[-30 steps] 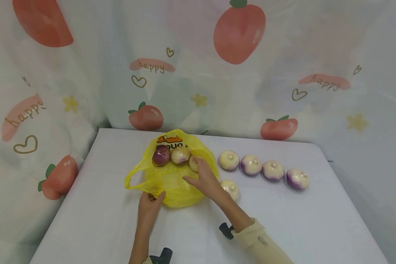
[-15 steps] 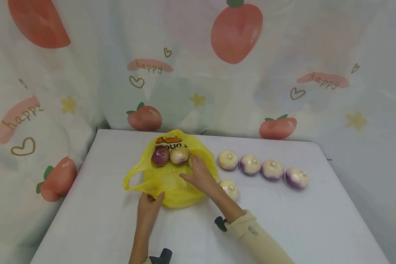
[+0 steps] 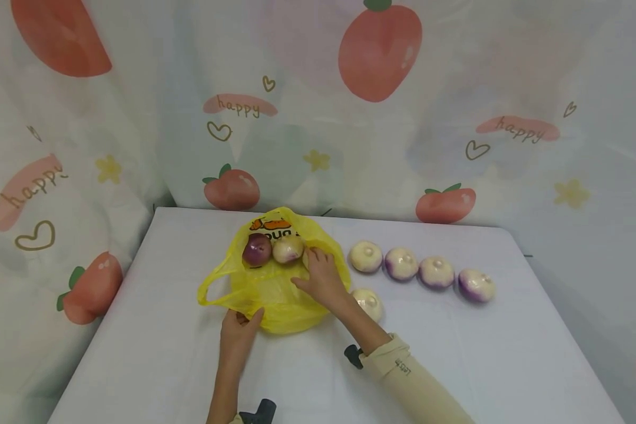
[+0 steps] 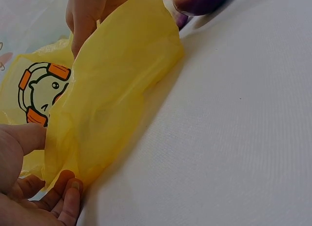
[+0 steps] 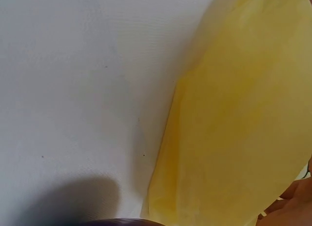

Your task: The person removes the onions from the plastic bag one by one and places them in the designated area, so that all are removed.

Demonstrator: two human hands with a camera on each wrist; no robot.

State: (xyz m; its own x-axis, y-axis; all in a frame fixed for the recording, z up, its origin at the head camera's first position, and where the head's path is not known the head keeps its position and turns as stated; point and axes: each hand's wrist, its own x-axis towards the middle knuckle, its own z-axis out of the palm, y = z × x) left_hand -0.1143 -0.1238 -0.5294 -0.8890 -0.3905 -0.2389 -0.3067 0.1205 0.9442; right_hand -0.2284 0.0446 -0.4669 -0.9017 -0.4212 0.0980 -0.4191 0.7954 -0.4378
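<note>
An open yellow plastic bag (image 3: 281,297) lies on the table, its mouth spread towards me. Fingers and thumb of my left hand (image 3: 238,335) pinch its near left edge below the handle loop; the left wrist view shows this left hand (image 4: 29,187) on the film. Inside the bag, my right hand (image 3: 324,280) has its fingers curled over a pale onion (image 3: 305,257), which is mostly hidden. Beside that lie a white-and-purple onion (image 3: 288,249) and a dark purple onion (image 3: 257,249). In the right wrist view, the yellow bag (image 5: 234,113) covers most of the work.
Right of the bag, several onions lie in a slanting row, from a pale onion (image 3: 365,257) to a purple-bottomed onion (image 3: 477,286). Another onion (image 3: 367,304) sits partly behind my right forearm. A printed curtain (image 3: 318,135) stands behind the white table (image 3: 434,359).
My right hand has shifted slightly left inside the bag, and the onion beneath it is now more hidden. My left hand has stayed on the bag's edge.
</note>
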